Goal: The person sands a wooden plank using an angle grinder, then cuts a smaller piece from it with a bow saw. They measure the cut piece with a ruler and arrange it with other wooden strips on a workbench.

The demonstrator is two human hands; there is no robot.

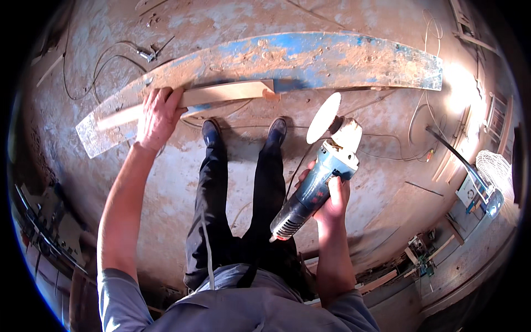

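Note:
My left hand point(157, 116) grips a pale wooden strip point(227, 91) at its left part, fingers curled over it. The strip lies along a long curved board point(321, 58) with flaking blue paint and dried tan residue, which spans the upper middle of the view. My right hand point(332, 199) is closed round the body of a blue and black angle grinder point(310, 193), held below the board's right half. A round pale disc point(323, 116) on the grinder's head faces up and left, apart from the strip.
Cables and a small metal tool point(148, 55) lie on the dusty floor point(249, 14) beyond the board. Cables also run by my shoes. At the right stand a lit lamp, a white fan guard point(492, 166) and wooden lengths. Dark clutter point(50, 221) is at the left edge, offcuts at lower right.

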